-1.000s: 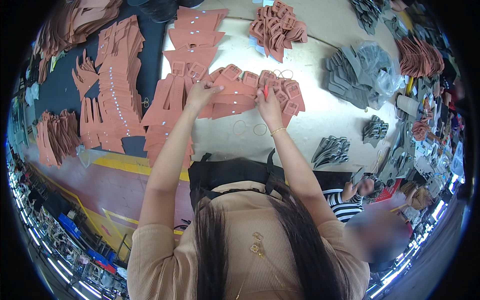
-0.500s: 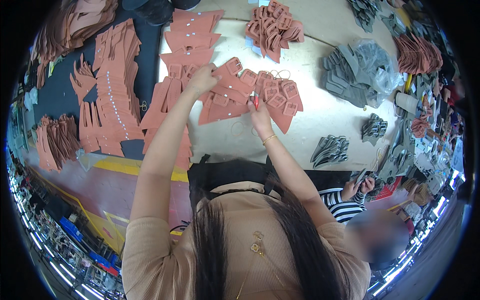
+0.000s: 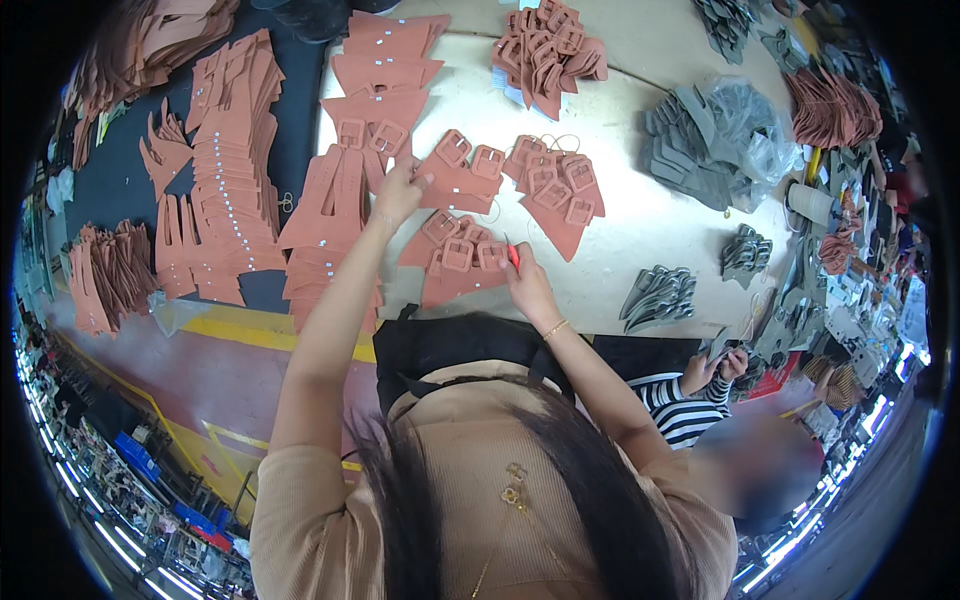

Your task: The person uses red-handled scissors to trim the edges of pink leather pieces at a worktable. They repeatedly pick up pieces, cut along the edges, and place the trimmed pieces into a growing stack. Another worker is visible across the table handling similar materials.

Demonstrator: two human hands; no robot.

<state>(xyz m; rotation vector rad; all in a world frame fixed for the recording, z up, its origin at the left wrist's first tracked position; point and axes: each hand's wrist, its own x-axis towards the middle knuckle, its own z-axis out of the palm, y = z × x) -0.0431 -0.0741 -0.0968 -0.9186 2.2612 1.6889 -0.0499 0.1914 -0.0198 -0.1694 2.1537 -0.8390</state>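
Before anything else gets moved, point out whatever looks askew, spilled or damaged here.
Nothing looks spilled or plainly damaged. Only mildly untidy: the buckled pieces beside the right hand lie at uneven angles, unlike the more evenly overlapped column at left. A crumpled clear bag also sits at the right of the grey stack.

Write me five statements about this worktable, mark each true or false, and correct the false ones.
1. The right hand holds a red tool. True.
2. The clear bag lies on the picture's left side. False: the clear bag lies on its right side.
3. A striped sleeve shows at the lower right. True.
4. The buckles nearest the left hand are grey. False: the buckles nearest the left hand are rust-coloured.
5. The spool stands toward the picture's right. True.
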